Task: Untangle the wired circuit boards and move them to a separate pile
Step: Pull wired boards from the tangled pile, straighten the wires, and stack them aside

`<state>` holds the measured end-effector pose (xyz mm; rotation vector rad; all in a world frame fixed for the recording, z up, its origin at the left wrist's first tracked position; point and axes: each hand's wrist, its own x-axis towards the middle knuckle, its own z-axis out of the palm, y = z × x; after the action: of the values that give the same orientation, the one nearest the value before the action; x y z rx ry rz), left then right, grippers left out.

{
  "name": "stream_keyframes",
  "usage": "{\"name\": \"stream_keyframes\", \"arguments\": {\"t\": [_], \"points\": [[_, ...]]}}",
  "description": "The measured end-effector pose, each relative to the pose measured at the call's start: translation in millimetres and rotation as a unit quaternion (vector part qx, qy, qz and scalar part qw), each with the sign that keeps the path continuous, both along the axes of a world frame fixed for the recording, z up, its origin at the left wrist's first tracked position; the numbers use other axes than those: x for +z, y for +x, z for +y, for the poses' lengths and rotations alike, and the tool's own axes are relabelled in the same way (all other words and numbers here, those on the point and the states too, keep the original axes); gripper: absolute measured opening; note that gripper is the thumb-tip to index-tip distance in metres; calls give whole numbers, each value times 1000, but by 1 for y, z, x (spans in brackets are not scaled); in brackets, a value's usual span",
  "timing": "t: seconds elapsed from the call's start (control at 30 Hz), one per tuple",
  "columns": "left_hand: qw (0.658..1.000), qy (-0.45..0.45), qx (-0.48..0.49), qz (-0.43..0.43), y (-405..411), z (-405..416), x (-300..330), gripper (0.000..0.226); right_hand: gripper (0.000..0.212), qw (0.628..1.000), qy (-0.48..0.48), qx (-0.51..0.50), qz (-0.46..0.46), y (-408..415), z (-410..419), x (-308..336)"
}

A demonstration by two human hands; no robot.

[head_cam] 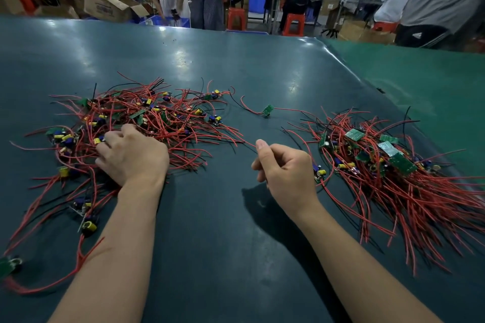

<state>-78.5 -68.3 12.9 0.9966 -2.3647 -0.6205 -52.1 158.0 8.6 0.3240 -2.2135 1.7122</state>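
Note:
A tangled heap of small green circuit boards with red and black wires (147,118) lies on the left of the dark table (210,217). My left hand (131,157) rests on its near edge, fingers curled down into the wires. My right hand (284,170) hovers above the middle of the table and pinches thin wires that run left toward the heap. A sorted pile of boards with wires combed toward me (388,165) lies on the right. One single board with its wires (268,109) sits alone between the two piles.
A few stray boards (88,225) lie near my left forearm. The table's far edge (183,27) borders a workshop with people, red stools (236,18), cardboard boxes and blue bins. A green surface (420,73) adjoins on the right.

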Motion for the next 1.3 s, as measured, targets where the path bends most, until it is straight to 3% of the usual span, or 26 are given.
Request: {"name": "stream_keyframes", "arguments": {"t": [0.1, 0.3, 0.43, 0.5, 0.63, 0.7, 0.97, 1.13, 1.23, 1.3], "points": [[1000, -3, 10, 14, -1, -5, 1, 30, 46, 1000, -2, 1, -7, -1, 0, -1], [978, 5, -9, 210, 4, -1, 5, 29, 45, 1000, 2, -2, -1, -2, 1, -1], [957, -33, -40, 286, 6, 4, 6, 36, 45, 1000, 4, -7, 4, -2, 0, -1], [967, -49, -28, 248, 6, 5, 4, 37, 45, 1000, 4, -8, 2, -2, 1, -1], [998, -19, 31, 46, 5, -3, -1, 35, 45, 1000, 4, -6, -3, -2, 2, -1], [999, -27, 29, 20, 4, -5, -2, 31, 45, 1000, 8, -10, -4, -2, 1, -1], [958, -92, 18, 272, 10, 4, 12, 43, 45, 1000, 20, -15, 12, -4, 0, -1], [933, -90, -96, 335, 8, 15, 7, 35, 45, 1000, 9, -9, -1, -5, -1, -2], [932, -60, -90, 345, 7, 11, 6, 43, 45, 1000, 6, -5, -3, -4, -1, -3], [914, -51, -82, 394, 8, 7, 9, 47, 45, 1000, 8, -5, -7, -4, 0, -2]]}}
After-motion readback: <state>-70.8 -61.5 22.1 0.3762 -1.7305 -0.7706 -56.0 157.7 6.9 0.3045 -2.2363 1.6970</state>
